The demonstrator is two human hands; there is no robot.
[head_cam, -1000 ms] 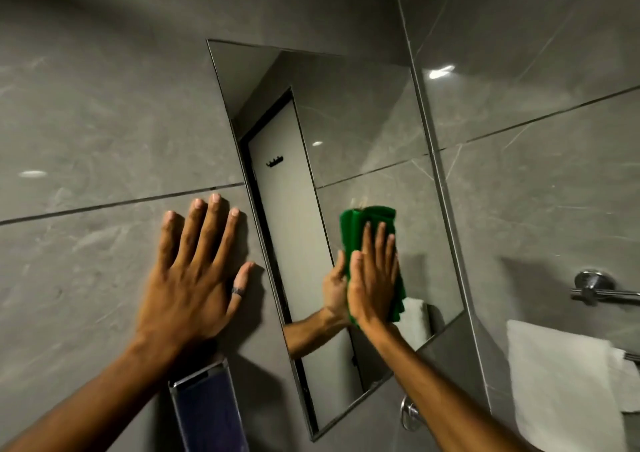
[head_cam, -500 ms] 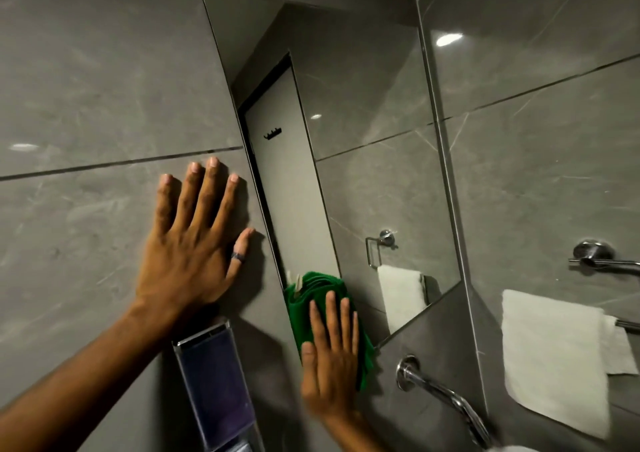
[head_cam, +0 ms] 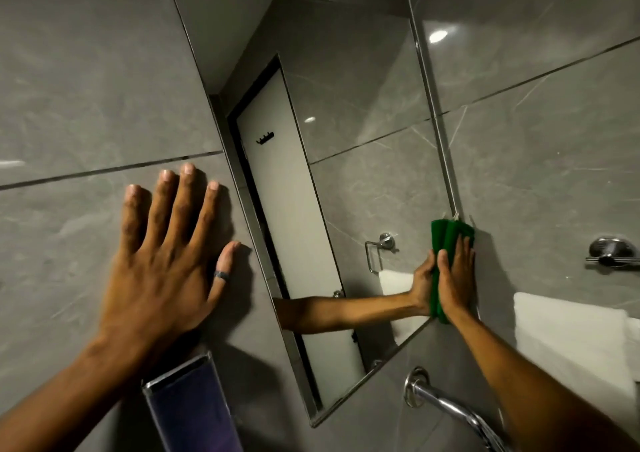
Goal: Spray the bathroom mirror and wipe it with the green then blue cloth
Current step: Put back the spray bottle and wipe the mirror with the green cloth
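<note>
The right hand's fingers (head_cam: 462,261) lie flat and close together, pressing the green cloth (head_cam: 446,236) against the mirror (head_cam: 363,105) at its right edge, in the right middle of the frame. The cloth is bunched, poking out above the fingertips and along the palm side of the right hand (head_cam: 455,285); the glass doubles both hand and cloth. The left hand (head_cam: 162,264) is at lower left, fingers spread wide and flat on the grey wall tile (head_cam: 86,87) just beside the mirror's left edge, a dark ring (head_cam: 221,275) on the thumb. Below that wrist sits a clear-edged holder (head_cam: 187,406); I can read no writing on it. A chrome spout (head_cam: 450,403) juts from the wall under the mirror, and a white towel (head_cam: 568,340) hangs at the right edge below a chrome rail (head_cam: 611,252).
</note>
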